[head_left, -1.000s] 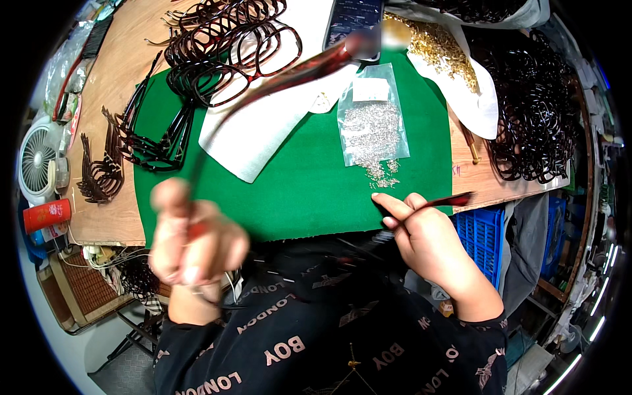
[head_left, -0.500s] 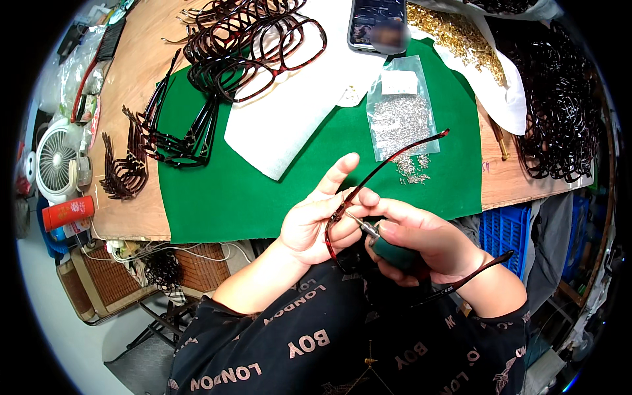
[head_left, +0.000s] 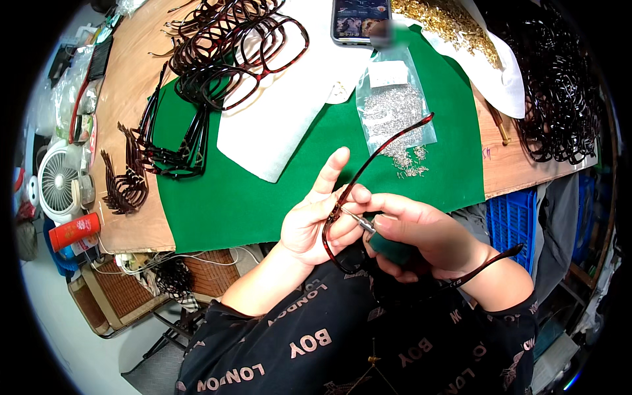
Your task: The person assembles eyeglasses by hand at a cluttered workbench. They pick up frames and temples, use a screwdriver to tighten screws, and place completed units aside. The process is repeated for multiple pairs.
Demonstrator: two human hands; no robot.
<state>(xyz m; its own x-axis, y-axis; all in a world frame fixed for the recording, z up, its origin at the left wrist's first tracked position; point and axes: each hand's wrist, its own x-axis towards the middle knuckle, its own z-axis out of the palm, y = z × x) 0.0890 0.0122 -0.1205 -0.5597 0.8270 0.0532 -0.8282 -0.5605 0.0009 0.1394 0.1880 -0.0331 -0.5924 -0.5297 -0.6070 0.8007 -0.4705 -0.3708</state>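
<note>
Your head camera, the left of a side-by-side fisheye pair, looks down and forward from above your chest; your shirt lies nearest at six o'clock, your fingers are close by near centre, and the table stretches farther off toward twelve
</note>
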